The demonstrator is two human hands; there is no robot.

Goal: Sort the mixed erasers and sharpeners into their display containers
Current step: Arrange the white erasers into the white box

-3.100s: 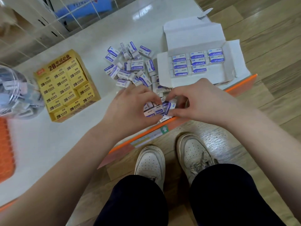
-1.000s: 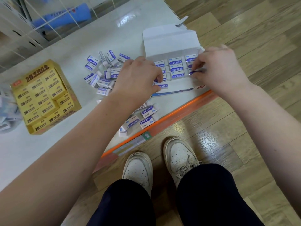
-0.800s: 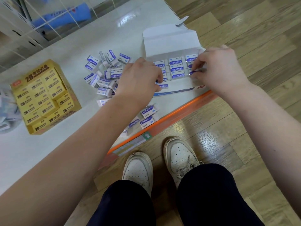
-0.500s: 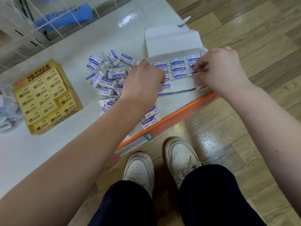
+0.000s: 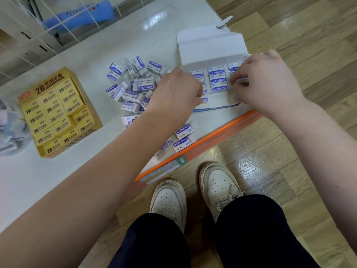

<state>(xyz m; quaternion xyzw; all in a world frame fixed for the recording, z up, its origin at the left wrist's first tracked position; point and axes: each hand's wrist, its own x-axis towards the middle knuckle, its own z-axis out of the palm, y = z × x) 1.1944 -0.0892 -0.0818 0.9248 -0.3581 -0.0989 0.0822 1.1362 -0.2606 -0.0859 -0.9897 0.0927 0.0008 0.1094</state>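
Pinches an eraser in the right hand over the display box at the front edge of the tabletop, curls the left hand with its hold hidden, and risks the left forearm sweeping loose erasers off that edge.

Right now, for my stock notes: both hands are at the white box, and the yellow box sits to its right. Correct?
Not quite. The head view shows the yellow box to the left of the white box, past the loose erasers. The left hand and right hand are at the white box, as you say.
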